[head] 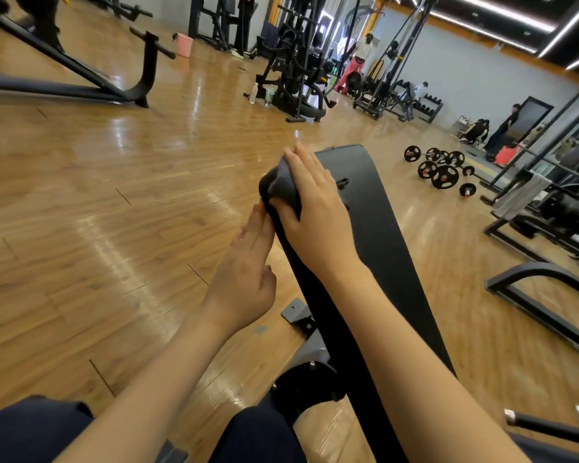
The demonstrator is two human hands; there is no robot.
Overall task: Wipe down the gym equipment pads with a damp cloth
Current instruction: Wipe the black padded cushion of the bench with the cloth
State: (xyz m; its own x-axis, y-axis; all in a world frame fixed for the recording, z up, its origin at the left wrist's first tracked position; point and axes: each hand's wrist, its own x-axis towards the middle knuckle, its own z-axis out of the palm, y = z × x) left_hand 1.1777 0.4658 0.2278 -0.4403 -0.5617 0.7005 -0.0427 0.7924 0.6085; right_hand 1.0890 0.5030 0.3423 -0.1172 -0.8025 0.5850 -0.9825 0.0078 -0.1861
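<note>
A long black bench pad runs from the bottom centre up to the middle of the head view. A dark grey cloth is bunched over the pad's left edge near its far end. My right hand lies on top of the cloth, fingers extended and thumb wrapped round its near side, pressing it onto the pad. My left hand rests flat against the pad's left side just below the cloth, fingers straight.
Bench frame and bracket sit under the pad. Barbells with plates lie on the wooden floor to the right. A machine base stands at right, another machine ahead. A pink bucket and several people are far off.
</note>
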